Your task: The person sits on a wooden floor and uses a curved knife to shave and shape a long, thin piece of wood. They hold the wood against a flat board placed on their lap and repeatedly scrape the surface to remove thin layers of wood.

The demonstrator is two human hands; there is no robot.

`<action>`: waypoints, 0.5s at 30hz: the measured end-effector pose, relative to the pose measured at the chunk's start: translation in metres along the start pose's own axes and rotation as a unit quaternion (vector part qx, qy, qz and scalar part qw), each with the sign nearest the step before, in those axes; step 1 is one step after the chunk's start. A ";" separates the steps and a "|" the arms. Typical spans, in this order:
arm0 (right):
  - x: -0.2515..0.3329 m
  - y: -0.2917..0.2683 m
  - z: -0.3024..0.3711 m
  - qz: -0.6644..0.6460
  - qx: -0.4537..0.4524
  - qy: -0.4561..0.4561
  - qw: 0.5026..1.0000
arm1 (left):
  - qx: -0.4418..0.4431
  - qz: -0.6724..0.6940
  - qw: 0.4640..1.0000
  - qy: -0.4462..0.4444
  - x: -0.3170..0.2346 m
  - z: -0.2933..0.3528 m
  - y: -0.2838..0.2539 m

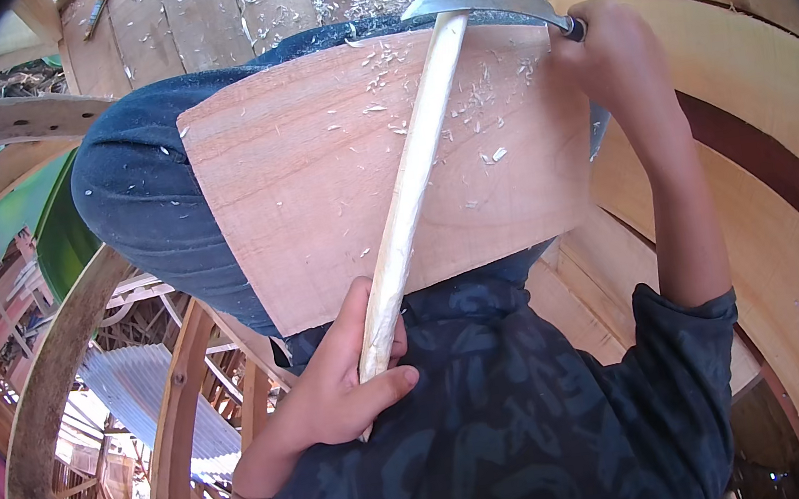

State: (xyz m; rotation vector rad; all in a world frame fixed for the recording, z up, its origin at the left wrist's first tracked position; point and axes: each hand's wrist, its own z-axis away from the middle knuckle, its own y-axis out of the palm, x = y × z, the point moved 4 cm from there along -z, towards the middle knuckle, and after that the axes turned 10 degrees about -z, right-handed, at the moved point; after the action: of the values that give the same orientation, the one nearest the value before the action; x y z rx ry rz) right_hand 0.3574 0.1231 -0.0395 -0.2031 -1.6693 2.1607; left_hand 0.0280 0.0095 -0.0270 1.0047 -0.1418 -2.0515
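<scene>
My left hand is closed round the near end of a pale, peeled wooden stick. The stick slants up and away to the right, past the far edge of a flat board lying across my lap. In my right hand is the dark handle of a curved knife, most of that handle hidden by my fingers. The blade points left and crosses the stick near its far end. Light shavings are scattered over the board.
Beyond my knees, a plank floor is strewn with many shavings. Curved wooden planks rise close on my right. Curved timber ribs stand on my left, with a corrugated sheet outside them. A thin tool lies at far left.
</scene>
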 end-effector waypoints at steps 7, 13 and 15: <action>-0.019 0.000 -0.034 0.002 -0.035 0.039 0.999 | 0.091 0.123 0.987 -0.050 -0.010 0.002 -0.003; -0.035 0.005 -0.061 0.008 -0.067 0.031 0.997 | 0.102 0.168 0.980 -0.014 -0.003 0.000 0.001; -0.037 0.004 -0.065 0.020 -0.086 0.010 0.996 | 0.111 0.199 0.974 -0.017 -0.001 -0.001 0.002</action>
State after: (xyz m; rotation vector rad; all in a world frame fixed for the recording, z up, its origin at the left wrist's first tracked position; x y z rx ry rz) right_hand 0.4127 0.1661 -0.0657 -0.3078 -1.8552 2.0367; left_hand 0.0301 0.0094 -0.0258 0.9822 -0.5571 -1.7098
